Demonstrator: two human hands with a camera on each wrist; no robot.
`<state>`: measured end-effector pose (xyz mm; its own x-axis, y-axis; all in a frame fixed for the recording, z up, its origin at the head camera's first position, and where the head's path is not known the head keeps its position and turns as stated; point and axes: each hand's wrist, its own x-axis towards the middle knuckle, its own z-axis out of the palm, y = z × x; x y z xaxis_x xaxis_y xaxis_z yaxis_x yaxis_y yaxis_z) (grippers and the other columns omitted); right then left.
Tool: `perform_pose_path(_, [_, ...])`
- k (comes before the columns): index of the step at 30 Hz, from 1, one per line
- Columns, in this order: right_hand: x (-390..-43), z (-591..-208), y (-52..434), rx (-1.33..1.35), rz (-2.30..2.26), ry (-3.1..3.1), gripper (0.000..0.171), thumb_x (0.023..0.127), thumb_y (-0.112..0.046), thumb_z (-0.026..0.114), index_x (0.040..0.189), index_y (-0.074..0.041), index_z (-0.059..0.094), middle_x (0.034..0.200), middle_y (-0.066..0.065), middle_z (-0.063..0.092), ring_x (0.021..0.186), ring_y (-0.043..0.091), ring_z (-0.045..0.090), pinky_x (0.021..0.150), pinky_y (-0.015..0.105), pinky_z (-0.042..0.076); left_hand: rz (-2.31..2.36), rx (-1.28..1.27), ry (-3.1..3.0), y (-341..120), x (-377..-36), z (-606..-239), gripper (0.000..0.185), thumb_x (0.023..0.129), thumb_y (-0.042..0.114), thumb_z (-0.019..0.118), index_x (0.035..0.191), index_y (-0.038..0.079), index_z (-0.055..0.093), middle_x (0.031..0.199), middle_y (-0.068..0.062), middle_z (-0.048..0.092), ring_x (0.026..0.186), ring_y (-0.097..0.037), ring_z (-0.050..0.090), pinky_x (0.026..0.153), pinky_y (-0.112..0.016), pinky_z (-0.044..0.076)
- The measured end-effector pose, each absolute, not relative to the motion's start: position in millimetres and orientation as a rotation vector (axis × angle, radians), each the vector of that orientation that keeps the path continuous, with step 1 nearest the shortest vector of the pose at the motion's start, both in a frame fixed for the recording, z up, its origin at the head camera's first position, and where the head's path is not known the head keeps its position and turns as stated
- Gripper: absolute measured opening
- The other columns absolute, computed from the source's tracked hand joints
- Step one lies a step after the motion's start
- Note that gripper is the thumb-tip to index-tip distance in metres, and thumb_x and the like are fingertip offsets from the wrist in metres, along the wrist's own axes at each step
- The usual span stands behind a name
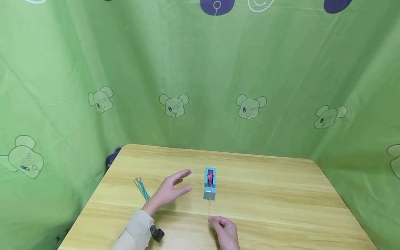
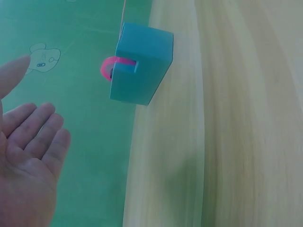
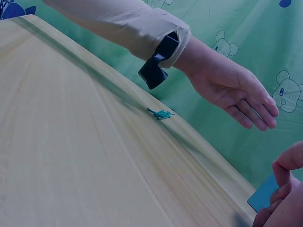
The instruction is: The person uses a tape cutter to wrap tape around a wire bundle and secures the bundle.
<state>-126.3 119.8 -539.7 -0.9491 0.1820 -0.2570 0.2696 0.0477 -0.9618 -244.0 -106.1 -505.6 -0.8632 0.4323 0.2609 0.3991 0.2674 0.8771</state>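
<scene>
A blue tape dispenser (image 1: 209,184) with a pink roll (image 1: 210,175) stands mid-table; in the left wrist view the dispenser (image 2: 142,66) is seen from its side. My left hand (image 1: 170,189) hovers just left of it, fingers straight, palm open (image 2: 28,151), holding nothing. My right hand (image 1: 223,229) is nearer the front edge, and its curled fingers (image 3: 284,189) pinch the end of a faint clear tape strip (image 1: 209,208) that runs back to the dispenser. A blue corner of the dispenser (image 3: 265,196) shows beside those fingers.
A small bunch of thin green ties (image 1: 142,188) lies left of my left hand, also seen as green ties (image 3: 161,113). The wooden table (image 1: 265,201) is ringed by a green printed curtain (image 1: 200,86). A black wrist camera (image 3: 156,66) sits on my left sleeve.
</scene>
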Motion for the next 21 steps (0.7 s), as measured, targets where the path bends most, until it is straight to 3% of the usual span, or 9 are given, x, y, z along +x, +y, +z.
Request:
perform_pose_path(7, [-126, -540, 119, 0.481, -2.083, 2.217, 0.025, 0.092, -0.016, 0.069, 0.097, 0.008, 0.07, 0.081, -0.002, 0.061, 0.073, 0.015, 0.049, 0.066, 0.025, 0.041, 1.665, 0.795, 2.504, -116, -240, -502, 0.063, 0.093, 0.023, 0.071, 0.148, 0.009, 0.043, 0.148, 0.001, 0.047, 0.136, -0.02, 0.043, 0.111, -0.039, 0.034])
perform_pose_path(14, [-126, -540, 119, 0.481, -2.103, 2.214, 0.023, 0.091, -0.015, 0.069, 0.096, 0.008, 0.07, 0.081, -0.002, 0.061, 0.074, 0.015, 0.049, 0.065, 0.024, 0.042, 1.637, 0.759, 2.54, -127, -239, -498, 0.063, 0.091, 0.032, 0.072, 0.146, 0.014, 0.047, 0.145, 0.006, 0.05, 0.134, -0.018, 0.045, 0.11, -0.04, 0.035])
perform_pose_path(21, [-126, -541, 119, 0.495, -2.097, 2.213, 0.024, 0.091, -0.015, 0.069, 0.097, 0.008, 0.07, 0.082, -0.001, 0.062, 0.075, 0.015, 0.05, 0.065, 0.024, 0.042, 1.634, 0.714, 2.556, -140, -236, -497, 0.063, 0.087, 0.026, 0.077, 0.143, 0.02, 0.05, 0.141, 0.01, 0.053, 0.131, -0.014, 0.047, 0.11, -0.037, 0.035])
